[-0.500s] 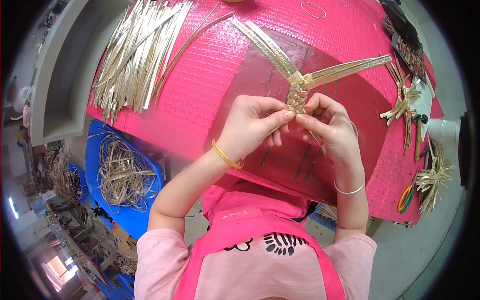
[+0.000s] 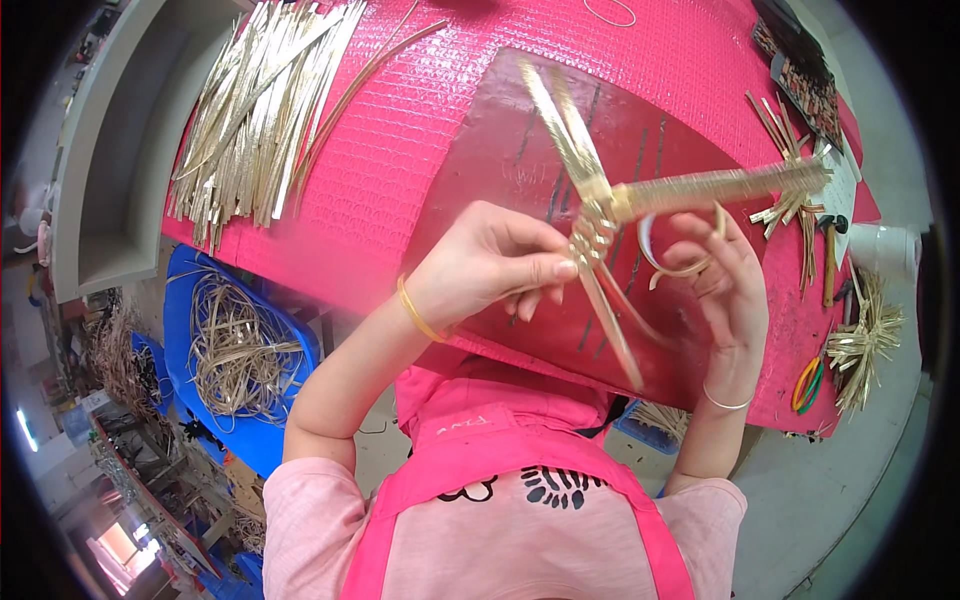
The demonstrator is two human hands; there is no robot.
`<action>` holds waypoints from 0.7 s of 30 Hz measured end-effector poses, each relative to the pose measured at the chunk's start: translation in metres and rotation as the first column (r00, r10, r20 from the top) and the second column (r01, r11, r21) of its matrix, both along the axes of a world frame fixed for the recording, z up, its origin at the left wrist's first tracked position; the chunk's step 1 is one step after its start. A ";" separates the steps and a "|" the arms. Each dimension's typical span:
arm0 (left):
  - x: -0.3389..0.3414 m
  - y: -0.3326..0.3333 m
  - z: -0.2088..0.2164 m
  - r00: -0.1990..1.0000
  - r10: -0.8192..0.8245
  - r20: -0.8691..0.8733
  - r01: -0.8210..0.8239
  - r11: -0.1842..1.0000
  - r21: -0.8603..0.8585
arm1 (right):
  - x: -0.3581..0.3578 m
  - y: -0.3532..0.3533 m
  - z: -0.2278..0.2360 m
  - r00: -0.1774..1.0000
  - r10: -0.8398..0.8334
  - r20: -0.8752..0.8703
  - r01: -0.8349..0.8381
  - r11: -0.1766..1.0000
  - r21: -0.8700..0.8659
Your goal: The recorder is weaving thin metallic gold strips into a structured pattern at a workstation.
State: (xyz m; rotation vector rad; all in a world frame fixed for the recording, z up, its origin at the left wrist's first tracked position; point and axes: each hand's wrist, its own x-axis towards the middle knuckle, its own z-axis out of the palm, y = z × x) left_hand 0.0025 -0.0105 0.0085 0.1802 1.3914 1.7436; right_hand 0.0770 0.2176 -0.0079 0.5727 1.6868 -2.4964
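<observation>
A woven gold braid (image 2: 592, 235) made of flat metallic strips is above a dark red board (image 2: 470, 190). My left hand (image 2: 505, 262) pinches the braid's lower left edge between thumb and fingers. Two bundles of long gold strips (image 2: 695, 190) fan out from its top, and loose strip ends hang below it, smeared by motion. To the right of the braid, my right hand (image 2: 722, 275) is raised with its fingers curled around a thin gold strip (image 2: 682, 268), which bends in a loop towards the braid.
Many loose gold strips (image 2: 265, 120) lie on the pink table cover (image 2: 400, 150) at the left. Below them is a blue tub (image 2: 180, 330) of tangled strips. At the right edge are gold strip bundles (image 2: 862, 335), a hammer (image 2: 829, 265) and coloured-handled scissors (image 2: 808, 388).
My right hand has left the braid's lower end and moved right with a strip. The braid has shifted slightly down, its strips swinging. My left hand keeps its pinch.
</observation>
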 end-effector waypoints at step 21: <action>0.009 0.004 -0.003 0.998 -0.050 -0.048 0.057 0.984 0.171 | -0.010 -0.067 -0.019 0.746 -0.054 -0.664 0.518 0.674 0.528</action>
